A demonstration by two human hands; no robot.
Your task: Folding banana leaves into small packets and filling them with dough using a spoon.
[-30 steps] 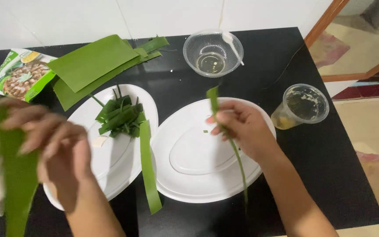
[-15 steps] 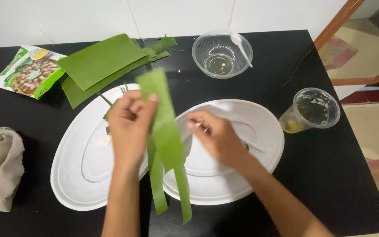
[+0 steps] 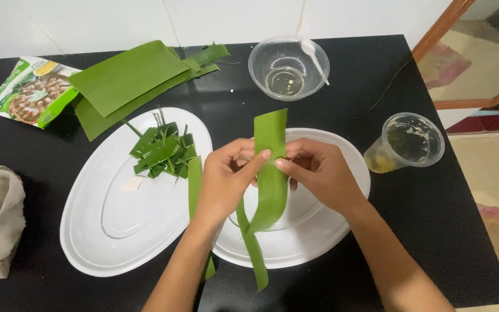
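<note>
Left hand (image 3: 226, 173) and right hand (image 3: 319, 173) meeting above the right-hand white plate (image 3: 342, 231), fingers (image 3: 259, 160) of both pinching a long green leaf strip (image 3: 271, 173) held upright. Left of that plate, another plate (image 3: 105, 231) carrying folded leaf pieces (image 3: 163, 151).

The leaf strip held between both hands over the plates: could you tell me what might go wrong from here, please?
The leaf strip, pinched by the left hand and right hand, might tear along its length. Its loose lower end hangs past the right plate and could drag on the table. An elbow might tip the cup.
</note>
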